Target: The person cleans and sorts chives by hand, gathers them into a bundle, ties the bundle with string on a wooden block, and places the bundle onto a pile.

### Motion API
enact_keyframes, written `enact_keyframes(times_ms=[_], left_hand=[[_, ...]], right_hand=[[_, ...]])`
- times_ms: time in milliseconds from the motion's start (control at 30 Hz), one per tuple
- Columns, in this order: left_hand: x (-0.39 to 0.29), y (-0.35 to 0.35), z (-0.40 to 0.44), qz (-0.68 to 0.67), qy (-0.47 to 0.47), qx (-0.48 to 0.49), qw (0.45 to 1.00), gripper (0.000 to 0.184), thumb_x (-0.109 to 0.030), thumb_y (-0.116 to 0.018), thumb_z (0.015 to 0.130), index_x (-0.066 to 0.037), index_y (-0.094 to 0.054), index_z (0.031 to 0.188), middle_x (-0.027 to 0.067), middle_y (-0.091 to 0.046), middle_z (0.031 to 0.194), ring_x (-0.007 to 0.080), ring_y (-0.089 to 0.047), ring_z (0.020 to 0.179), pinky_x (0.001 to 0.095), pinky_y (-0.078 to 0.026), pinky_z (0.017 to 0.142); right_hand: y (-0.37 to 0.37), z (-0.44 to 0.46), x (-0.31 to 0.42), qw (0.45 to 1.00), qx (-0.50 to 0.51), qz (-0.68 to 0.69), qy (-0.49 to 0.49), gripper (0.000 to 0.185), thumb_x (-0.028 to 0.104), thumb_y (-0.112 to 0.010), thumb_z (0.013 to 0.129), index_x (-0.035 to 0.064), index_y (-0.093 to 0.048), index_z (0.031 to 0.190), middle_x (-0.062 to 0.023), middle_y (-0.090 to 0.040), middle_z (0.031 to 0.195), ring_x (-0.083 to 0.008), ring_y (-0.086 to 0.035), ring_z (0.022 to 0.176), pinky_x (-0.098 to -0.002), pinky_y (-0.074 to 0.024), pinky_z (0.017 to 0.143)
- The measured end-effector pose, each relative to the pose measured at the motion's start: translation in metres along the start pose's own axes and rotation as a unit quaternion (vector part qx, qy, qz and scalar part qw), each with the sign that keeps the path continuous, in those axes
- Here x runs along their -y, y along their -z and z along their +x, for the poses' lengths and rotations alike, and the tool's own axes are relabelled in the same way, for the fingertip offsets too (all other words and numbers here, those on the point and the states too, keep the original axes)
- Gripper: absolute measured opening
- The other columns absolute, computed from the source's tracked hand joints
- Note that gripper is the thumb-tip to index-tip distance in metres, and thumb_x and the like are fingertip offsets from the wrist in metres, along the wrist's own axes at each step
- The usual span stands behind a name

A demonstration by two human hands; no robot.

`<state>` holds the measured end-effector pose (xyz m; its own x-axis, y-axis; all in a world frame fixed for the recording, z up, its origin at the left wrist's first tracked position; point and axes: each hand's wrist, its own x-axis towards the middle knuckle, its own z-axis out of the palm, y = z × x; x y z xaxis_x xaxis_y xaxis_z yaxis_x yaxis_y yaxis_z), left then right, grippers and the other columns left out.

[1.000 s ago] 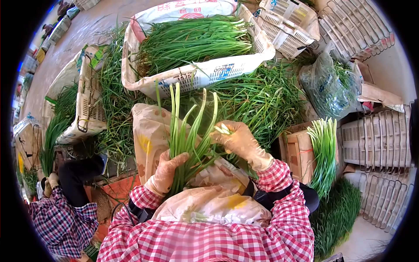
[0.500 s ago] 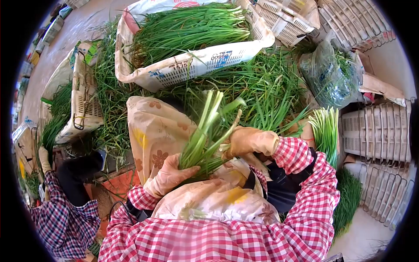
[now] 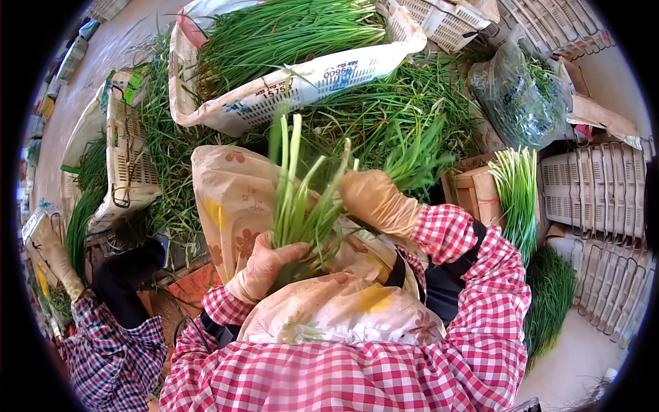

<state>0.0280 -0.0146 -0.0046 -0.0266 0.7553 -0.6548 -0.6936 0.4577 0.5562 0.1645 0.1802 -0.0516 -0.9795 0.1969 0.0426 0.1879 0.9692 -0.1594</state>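
My gloved left hand (image 3: 264, 268) is wrapped round a loose bunch of chives (image 3: 295, 213), held over my apron-covered lap with the pale stem ends pointing up. Beside the bunch, my gloved right hand (image 3: 376, 196) is closed, its knuckles towards me. Green chive leaves (image 3: 417, 161) stick out past its far side and look gripped in it, though the fingertips are hidden. A flowered apron (image 3: 237, 199) covers my knees beneath both hands.
Ahead stands a white crate (image 3: 309, 86) of chives, with loose leaves (image 3: 384, 130) heaped around it. An upright chive bundle (image 3: 515, 199) is at right, near stacked crates (image 3: 594, 185) and a plastic bag (image 3: 515, 99). At left, a co-worker's sleeve (image 3: 110, 350) is beside another crate (image 3: 130, 154).
My right hand has moved up and slightly left. The bunch in my left hand has shifted left and stands more upright. The co-worker's hand at left has moved down a little.
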Motion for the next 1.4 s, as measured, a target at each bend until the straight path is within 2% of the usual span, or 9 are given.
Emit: enact_keyframes(times_ms=[167, 433, 500, 600, 767, 1067, 1167, 1300, 1400], left_hand=[[-0.004, 0.009, -0.008, 0.027, -0.039, -0.015, 0.999, 0.028, -0.003, -0.061, 0.081, 0.002, -0.059, 0.109, 0.0081, -0.065, 0.099, 0.0145, -0.061, 0.084, 0.0278, -0.05, 0.075], [0.026, 0.084, -0.025, -0.067, -0.141, -0.097, 0.983, 0.044, -0.004, -0.065, 0.075, -0.005, -0.051, 0.116, 0.0056, -0.061, 0.093, 0.0181, -0.062, 0.079, 0.0297, -0.053, 0.07], [0.017, 0.076, -0.02, -0.092, -0.158, -0.067, 0.981, 0.035, -0.013, -0.068, 0.08, -0.006, -0.055, 0.112, 0.0021, -0.062, 0.09, 0.0136, -0.063, 0.076, 0.0289, -0.054, 0.064], [-0.011, 0.046, -0.01, -0.102, -0.142, 0.015, 0.984, 0.033, -0.01, -0.066, 0.082, -0.002, -0.056, 0.112, 0.0048, -0.063, 0.093, 0.0139, -0.063, 0.08, 0.0295, -0.054, 0.069], [-0.03, 0.015, 0.004, -0.041, -0.13, 0.046, 0.99, 0.031, -0.006, -0.062, 0.084, 0.002, -0.056, 0.113, 0.0086, -0.064, 0.101, 0.0152, -0.062, 0.087, 0.0288, -0.052, 0.077], [-0.041, -0.007, 0.013, -0.009, -0.132, 0.097, 0.986, 0.03, -0.015, -0.061, 0.086, 0.0, -0.058, 0.112, 0.0074, -0.064, 0.098, 0.0146, -0.06, 0.088, 0.0258, -0.049, 0.078], [-0.047, 0.004, 0.013, 0.008, -0.158, 0.068, 0.985, 0.031, -0.019, -0.061, 0.087, -0.001, -0.058, 0.112, 0.0082, -0.065, 0.092, 0.0145, -0.062, 0.08, 0.0239, -0.05, 0.07], [-0.06, 0.016, 0.006, 0.055, -0.197, 0.079, 0.976, 0.03, -0.025, -0.06, 0.087, -0.003, -0.058, 0.107, 0.0058, -0.063, 0.075, 0.0107, -0.056, 0.056, 0.0203, -0.043, 0.05], [-0.062, 0.013, 0.006, 0.071, -0.196, 0.084, 0.974, 0.035, -0.03, -0.057, 0.09, -0.004, -0.054, 0.114, 0.0036, -0.061, 0.072, 0.0087, -0.05, 0.052, 0.0199, -0.037, 0.046]], right_hand=[[0.0, 0.017, -0.031, 0.961, -0.103, -0.255, 0.009, 0.015, 0.019, -0.055, 0.083, 0.0049, -0.055, 0.082, -0.0043, -0.051, 0.063, -0.0165, -0.054, 0.054, -0.0292, -0.044, 0.045], [0.025, -0.003, -0.192, 0.916, -0.059, -0.214, -0.334, 0.023, 0.025, -0.05, 0.091, 0.004, -0.054, 0.098, -0.0075, -0.064, 0.068, -0.0199, -0.06, 0.052, -0.0323, -0.0469, 0.042], [0.037, 0.015, -0.161, 0.89, 0.017, -0.105, -0.443, 0.03, 0.031, -0.047, 0.094, 0.0058, -0.053, 0.11, -0.0093, -0.064, 0.067, -0.0216, -0.062, 0.053, -0.0336, -0.0488, 0.043], [0.053, 0.034, -0.092, 0.919, 0.018, 0.276, -0.28, 0.046, 0.041, -0.053, 0.091, 0.0065, -0.056, 0.121, -0.001, -0.053, 0.059, -0.0128, -0.047, 0.045, -0.0246, -0.0441, 0.046], [0.092, 0.041, -0.03, 0.639, 0.022, 0.728, -0.245, 0.036, 0.034, -0.066, 0.084, 0.0061, -0.067, 0.106, 0.008, -0.034, 0.053, -0.0041, -0.029, 0.043, -0.0216, -0.0236, 0.04], [0.119, 0.028, -0.015, 0.672, -0.118, 0.667, -0.299, 0.019, 0.019, -0.064, 0.085, 0.0027, -0.064, 0.094, -0.0036, -0.064, 0.076, -0.0033, -0.042, 0.044, -0.0166, -0.031, 0.036], [0.139, -0.005, -0.034, 0.697, -0.328, 0.541, -0.338, 0.03, 0.036, -0.05, 0.092, 0.0098, -0.062, 0.083, 0.0005, -0.06, 0.07, -0.0034, -0.041, 0.045, -0.0189, -0.0324, 0.04], [0.173, -0.051, -0.083, 0.581, -0.636, 0.394, -0.319, 0.03, 0.042, -0.055, 0.089, 0.0122, -0.059, 0.087, 0.0022, -0.058, 0.073, -0.0046, -0.048, 0.055, -0.0175, -0.0405, 0.047], [0.192, -0.054, -0.092, 0.51, -0.752, 0.392, -0.141, 0.045, 0.048, -0.06, 0.084, 0.0065, -0.059, 0.102, -0.0037, -0.063, 0.09, -0.0134, -0.062, 0.077, -0.0254, -0.0565, 0.064]])
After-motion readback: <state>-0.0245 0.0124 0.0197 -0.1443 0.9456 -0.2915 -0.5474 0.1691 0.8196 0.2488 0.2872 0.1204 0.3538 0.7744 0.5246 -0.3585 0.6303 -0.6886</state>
